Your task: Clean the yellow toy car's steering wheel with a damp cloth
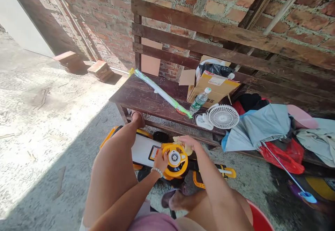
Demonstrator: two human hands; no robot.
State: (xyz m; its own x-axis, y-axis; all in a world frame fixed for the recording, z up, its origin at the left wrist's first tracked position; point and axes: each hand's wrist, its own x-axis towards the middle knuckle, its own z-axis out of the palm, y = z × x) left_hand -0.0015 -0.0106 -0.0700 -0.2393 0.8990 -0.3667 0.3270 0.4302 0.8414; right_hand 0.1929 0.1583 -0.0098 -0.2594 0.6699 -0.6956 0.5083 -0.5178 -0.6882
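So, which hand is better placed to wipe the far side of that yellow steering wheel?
Probably the right hand: it holds what looks like a pale cloth by the far rim. The left hand is on the left side of the yellow steering wheel, without a visible cloth.

Toy car (143, 149) before bench (125, 93)

Glaring sunlit ground (39, 136) at left; bench (128, 93) shaded.

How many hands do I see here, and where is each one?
2: the left hand is on the rim of the yellow steering wheel; the right hand holds a pale cloth beside the wheel. No others show.
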